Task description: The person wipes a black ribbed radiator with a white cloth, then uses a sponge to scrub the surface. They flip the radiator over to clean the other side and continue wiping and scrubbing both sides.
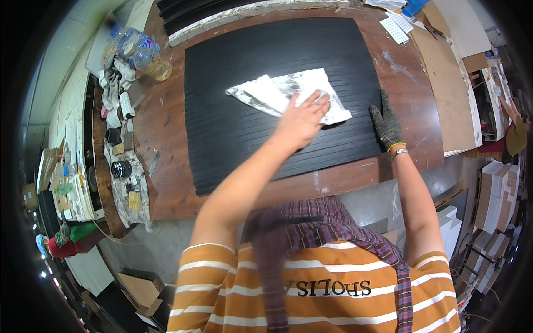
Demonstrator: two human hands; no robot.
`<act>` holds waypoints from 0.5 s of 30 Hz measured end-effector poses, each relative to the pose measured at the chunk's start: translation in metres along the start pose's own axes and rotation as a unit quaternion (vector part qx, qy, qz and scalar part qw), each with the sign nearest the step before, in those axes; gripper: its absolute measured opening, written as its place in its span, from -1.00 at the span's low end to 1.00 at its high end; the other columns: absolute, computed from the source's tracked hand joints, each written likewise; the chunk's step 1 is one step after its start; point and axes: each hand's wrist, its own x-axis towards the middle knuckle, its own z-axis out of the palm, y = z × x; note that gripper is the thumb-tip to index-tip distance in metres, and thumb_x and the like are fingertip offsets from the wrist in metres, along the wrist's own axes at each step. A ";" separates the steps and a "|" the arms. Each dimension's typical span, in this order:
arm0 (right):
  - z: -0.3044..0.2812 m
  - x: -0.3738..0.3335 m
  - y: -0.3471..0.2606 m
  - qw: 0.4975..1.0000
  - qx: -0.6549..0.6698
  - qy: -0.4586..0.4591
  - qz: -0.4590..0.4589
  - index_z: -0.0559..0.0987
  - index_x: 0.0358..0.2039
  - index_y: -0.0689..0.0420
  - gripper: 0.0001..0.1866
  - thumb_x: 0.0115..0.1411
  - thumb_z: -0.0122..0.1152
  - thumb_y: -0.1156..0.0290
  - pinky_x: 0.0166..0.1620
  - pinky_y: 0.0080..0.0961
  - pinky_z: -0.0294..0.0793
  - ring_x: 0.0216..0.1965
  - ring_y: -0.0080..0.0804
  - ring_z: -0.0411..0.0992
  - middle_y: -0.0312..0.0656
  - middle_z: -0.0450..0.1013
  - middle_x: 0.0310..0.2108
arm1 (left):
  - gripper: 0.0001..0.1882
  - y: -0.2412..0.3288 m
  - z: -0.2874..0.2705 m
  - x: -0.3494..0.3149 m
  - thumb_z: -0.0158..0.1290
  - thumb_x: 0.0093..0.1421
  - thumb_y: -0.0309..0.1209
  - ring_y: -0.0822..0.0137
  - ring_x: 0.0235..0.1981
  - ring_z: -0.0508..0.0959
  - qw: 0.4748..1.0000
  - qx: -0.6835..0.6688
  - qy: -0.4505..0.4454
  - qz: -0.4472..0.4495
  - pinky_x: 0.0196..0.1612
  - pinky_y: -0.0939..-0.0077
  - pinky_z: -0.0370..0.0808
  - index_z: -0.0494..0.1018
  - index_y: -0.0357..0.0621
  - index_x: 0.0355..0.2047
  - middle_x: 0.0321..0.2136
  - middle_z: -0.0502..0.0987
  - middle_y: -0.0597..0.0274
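Observation:
A large black ribbed panel (233, 139) lies flat, its grooves running from side to side. On its middle is a crumpled white cloth (311, 80) with grey smudges. My bare left hand (304, 121) presses flat on the cloth, fingers stretched out over its right half. A dark grey knit glove with a yellow cuff covers my right hand (387, 125). That hand rests by the panel's right edge, fingers extended and thumb apart, with nothing seen in it. The left palm and the cloth beneath it are hidden.
The panel lies on a brown wooden table (164, 183). Stacked black panels (194, 14) stand along the far side. Plastic bottles (141, 53), stained rags (114, 83) and a dark round tin (121, 169) sit at left. Cardboard (444, 83) and pliers (436, 31) lie at right.

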 end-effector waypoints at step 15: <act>0.000 -0.003 0.007 0.999 0.049 0.012 -0.009 0.17 0.48 0.04 -0.29 0.41 0.05 0.09 0.36 -0.18 0.28 0.39 0.02 0.25 -0.01 0.17 0.46 | -0.21 -0.029 -0.023 0.001 0.13 0.11 -0.50 0.20 0.52 0.07 0.981 0.121 -0.143 -0.057 0.48 -0.23 -0.03 0.28 0.17 0.40 0.45 0.23 0.42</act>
